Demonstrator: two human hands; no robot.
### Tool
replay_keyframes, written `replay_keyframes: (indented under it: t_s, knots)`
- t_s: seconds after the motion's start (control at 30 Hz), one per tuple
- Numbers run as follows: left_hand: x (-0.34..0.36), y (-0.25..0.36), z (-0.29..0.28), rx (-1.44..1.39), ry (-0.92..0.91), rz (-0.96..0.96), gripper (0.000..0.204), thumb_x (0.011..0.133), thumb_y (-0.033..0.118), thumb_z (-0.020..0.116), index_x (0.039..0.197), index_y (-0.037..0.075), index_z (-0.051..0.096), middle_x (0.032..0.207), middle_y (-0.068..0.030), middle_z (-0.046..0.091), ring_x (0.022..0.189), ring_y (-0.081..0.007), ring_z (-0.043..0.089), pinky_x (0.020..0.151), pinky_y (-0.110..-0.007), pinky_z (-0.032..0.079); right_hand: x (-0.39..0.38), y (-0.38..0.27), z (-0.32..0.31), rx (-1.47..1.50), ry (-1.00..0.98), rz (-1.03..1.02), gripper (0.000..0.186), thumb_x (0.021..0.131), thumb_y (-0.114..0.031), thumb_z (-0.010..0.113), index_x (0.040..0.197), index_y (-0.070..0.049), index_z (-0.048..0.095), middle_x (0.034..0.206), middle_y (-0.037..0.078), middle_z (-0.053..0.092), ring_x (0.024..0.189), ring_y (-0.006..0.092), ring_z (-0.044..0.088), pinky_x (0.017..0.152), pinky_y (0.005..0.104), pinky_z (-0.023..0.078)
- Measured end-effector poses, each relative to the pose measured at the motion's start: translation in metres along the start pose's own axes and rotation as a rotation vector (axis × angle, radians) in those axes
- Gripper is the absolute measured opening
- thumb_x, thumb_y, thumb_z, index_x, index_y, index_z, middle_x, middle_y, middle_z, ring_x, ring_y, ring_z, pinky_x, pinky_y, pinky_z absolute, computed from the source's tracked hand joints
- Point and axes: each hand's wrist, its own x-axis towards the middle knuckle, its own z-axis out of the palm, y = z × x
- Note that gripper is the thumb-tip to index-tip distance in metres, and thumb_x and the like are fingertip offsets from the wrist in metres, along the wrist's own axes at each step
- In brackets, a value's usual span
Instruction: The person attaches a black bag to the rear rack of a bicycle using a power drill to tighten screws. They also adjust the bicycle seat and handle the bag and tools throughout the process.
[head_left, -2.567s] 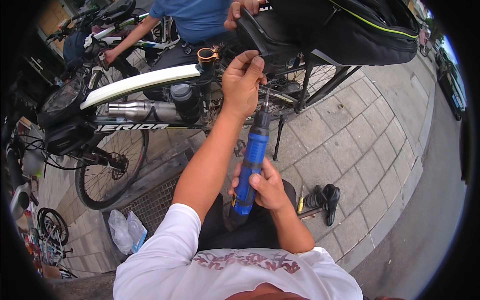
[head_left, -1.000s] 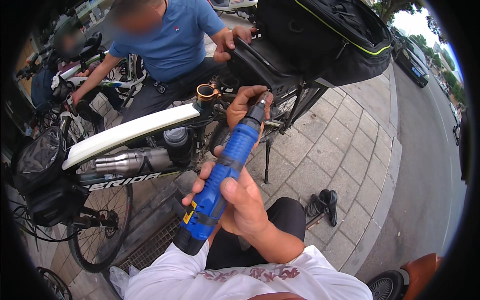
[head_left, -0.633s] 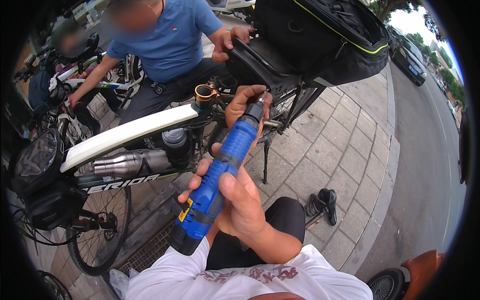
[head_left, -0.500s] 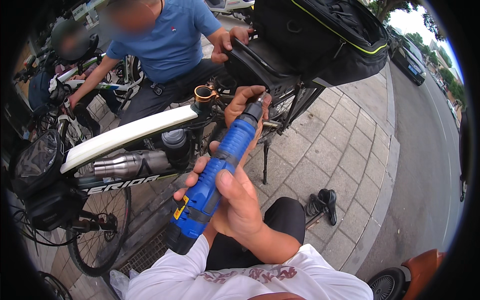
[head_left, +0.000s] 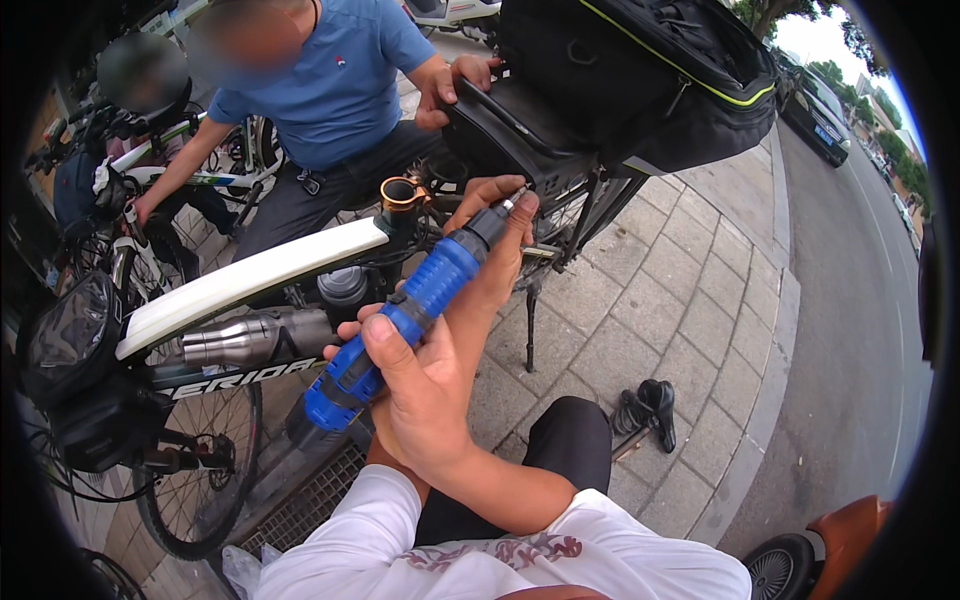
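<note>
My right hand is wrapped round the body of a blue and black cordless screwdriver, its thumb lying along the top. The tool slants up to the right, its tip close to a black box with a handle under the bicycle's rear bag. My left forearm passes beneath the right one. My left hand is up at the front of the tool, its thumb and a finger closed about the slim metal bit. Whether a screw sits at the tip is too small to tell.
A bicycle with a white top-tube cover, steel bottle and copper-coloured seat clamp stands before me. Opposite, a person in a blue shirt grips the box's handle. Black shoes lie on the paving; a road runs right.
The screwdriver's rear end has swung left and my right hand has moved left with it. My left hand stays near the bit, which now shows more clearly.
</note>
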Motion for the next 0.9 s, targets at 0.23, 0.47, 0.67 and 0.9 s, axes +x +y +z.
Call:
replay_keyframes:
  t_s: [0.23,0.47,0.67,0.9]
  knots:
    - [-0.001,0.000,0.001,-0.032,-0.005,-0.005,0.028,0.095,0.012,0.080,0.116,0.001,0.066,0.098,-0.0029,0.060,0.072,-0.0105,0.057,0.063,-0.025,0.048,0.002,0.004,-0.001,0.011,-0.052,-0.008,0.049,0.103,-0.019,0.070,0.139,-0.004,0.040,0.123,0.011,0.058,0.113,0.0240,0.065,0.095,0.0469,0.061]
    - [-0.001,0.001,0.002,0.039,-0.027,0.069,0.028,0.098,0.018,0.079,0.117,0.001,0.068,0.102,-0.0023,0.063,0.070,-0.0073,0.060,0.062,-0.023,0.049,0.016,0.018,-0.022,-0.235,-0.011,-0.013,0.047,0.103,-0.018,0.070,0.136,-0.004,0.040,0.119,0.011,0.060,0.110,0.0233,0.066,0.094,0.0451,0.061]
    - [-0.001,0.001,0.002,-0.062,-0.029,-0.019,0.028,0.096,0.013,0.079,0.117,0.001,0.065,0.103,-0.0029,0.057,0.076,-0.0110,0.057,0.066,-0.026,0.049,0.014,0.012,0.004,-0.029,-0.025,-0.041,0.043,0.102,-0.019,0.072,0.130,-0.003,0.042,0.113,0.010,0.062,0.104,0.0202,0.067,0.091,0.0400,0.060]
    - [-0.002,0.004,-0.001,0.006,-0.035,0.003,0.028,0.096,0.015,0.079,0.117,0.002,0.066,0.104,-0.0024,0.060,0.074,-0.0094,0.057,0.065,-0.025,0.048,0.032,0.034,-0.016,-0.323,0.036,-0.155,0.037,0.102,-0.017,0.072,0.124,-0.003,0.046,0.110,0.010,0.064,0.101,0.0172,0.067,0.089,0.0349,0.058]
